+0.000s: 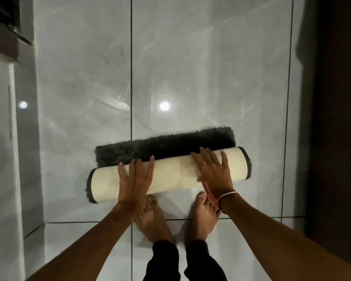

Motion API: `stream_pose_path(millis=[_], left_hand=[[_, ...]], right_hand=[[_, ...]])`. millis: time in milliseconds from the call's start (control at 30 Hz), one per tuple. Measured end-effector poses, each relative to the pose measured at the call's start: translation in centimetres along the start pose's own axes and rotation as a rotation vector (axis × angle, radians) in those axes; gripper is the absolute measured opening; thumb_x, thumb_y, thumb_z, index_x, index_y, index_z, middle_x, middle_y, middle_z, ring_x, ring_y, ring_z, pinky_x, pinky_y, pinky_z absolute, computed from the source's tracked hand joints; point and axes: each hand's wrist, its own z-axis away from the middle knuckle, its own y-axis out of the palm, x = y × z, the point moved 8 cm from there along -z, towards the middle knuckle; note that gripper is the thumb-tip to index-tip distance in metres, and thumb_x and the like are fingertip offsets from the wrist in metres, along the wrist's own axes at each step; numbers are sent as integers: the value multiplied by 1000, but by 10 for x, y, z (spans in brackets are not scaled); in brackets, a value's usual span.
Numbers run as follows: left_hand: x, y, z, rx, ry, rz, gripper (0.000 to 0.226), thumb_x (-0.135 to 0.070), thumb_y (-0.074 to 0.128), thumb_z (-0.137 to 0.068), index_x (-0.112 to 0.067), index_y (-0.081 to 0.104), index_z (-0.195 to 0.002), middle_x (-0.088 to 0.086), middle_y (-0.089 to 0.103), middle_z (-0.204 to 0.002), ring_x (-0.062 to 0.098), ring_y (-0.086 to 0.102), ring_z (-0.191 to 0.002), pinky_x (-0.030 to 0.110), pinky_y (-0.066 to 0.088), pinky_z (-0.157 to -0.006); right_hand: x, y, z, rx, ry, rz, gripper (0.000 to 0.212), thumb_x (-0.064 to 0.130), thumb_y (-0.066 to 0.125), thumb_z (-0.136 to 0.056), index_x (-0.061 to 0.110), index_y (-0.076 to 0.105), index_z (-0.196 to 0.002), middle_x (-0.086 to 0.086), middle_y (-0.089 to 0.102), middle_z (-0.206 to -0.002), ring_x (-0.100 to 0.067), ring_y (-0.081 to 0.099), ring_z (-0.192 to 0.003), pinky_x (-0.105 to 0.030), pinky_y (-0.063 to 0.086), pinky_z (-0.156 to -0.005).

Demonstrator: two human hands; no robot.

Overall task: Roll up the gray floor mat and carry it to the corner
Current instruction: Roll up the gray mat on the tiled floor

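Observation:
The gray floor mat [164,146] lies on the glossy tiled floor, mostly rolled into a tube whose cream backing [174,175] faces outward. A narrow strip of dark shaggy pile still lies flat beyond the roll. My left hand [135,179] rests flat on the left half of the roll, fingers spread. My right hand [213,171], with a pink cord at the wrist, presses flat on the right half, fingers spread. Neither hand grips the mat; both palms lie on top of it.
My bare feet [154,218] stand just behind the roll. A white wall or cabinet [2,159] runs along the left. A dark wooden panel or door [336,118] lines the right side. Pale marble tiles [190,67] with dark grout stretch ahead.

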Motion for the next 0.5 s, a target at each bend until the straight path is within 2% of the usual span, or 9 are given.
stream_pose_path(millis=[100,133,200,267,333,400,500], left_hand=[[0,-33,0,-210,-16,77,103,-13,65,-86,-16,-4,-162,26,17,-165,43,17,-153,65,18,-122],[-3,-37,-2,-226,6,105,97,-11,63,-88,-14,1,-162,26,17,-166,44,17,-153,65,20,-121],[-10,-39,-13,-167,55,112,93,-21,59,-93,-12,-2,-162,27,9,-167,45,10,-154,65,21,-121],[-10,-39,-28,-115,62,80,106,-39,65,-90,-10,-9,-161,27,1,-168,46,4,-154,66,19,-121],[-7,-41,-42,-108,67,27,123,-50,74,-81,-9,-10,-160,28,2,-166,48,6,-153,67,20,-120],[-1,-44,-55,-113,75,-8,132,-53,80,-74,-8,-10,-159,27,7,-165,47,11,-152,67,23,-120],[5,-46,-63,-114,73,-47,133,-49,83,-73,-7,-10,-159,27,11,-164,46,15,-152,66,25,-120]], right_hand=[[1,-23,5,-276,24,-49,59,8,58,-95,16,44,-151,-18,42,-158,-36,38,-147,-62,28,-119],[1,-25,3,-283,33,-49,59,6,50,-95,15,41,-153,-19,40,-158,-37,35,-148,-62,27,-120],[3,-28,-10,-248,37,-52,63,9,38,-94,16,33,-156,-20,33,-162,-38,27,-151,-63,22,-121],[4,-30,-26,-222,45,-81,62,11,37,-96,16,31,-157,-22,29,-163,-38,24,-152,-62,18,-123],[0,-37,-38,-236,76,-109,57,11,41,-99,16,34,-156,-22,31,-162,-37,24,-152,-60,17,-123],[-3,-41,-48,-255,100,-153,50,13,42,-103,15,39,-153,-21,35,-160,-35,25,-152,-58,18,-124],[-5,-48,-55,-303,107,-204,41,16,43,-104,12,50,-144,-20,43,-156,-34,32,-149,-55,21,-124]])
